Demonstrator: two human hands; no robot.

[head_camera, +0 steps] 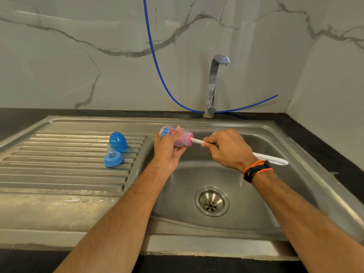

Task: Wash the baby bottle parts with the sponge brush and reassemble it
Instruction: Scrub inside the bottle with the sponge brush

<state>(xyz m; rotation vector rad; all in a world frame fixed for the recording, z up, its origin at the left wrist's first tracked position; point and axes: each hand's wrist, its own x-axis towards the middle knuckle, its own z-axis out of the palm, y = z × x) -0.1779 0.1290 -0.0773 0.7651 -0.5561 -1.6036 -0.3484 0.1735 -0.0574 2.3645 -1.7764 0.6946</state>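
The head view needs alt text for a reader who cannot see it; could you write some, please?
Over a steel sink, the left hand holds a baby bottle while the right hand works a sponge brush inside it. Nipple ring and blue cap wait on the drainboard.

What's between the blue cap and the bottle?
Head view: only bare ribbed drainboard between blue cap and bottle; the left hand holds the bottle.

A steel sink [295, 146] with a drain [212, 201] sits below a chrome tap [213, 83]; a blue hose [157, 62] hangs against the marble wall [78, 56].
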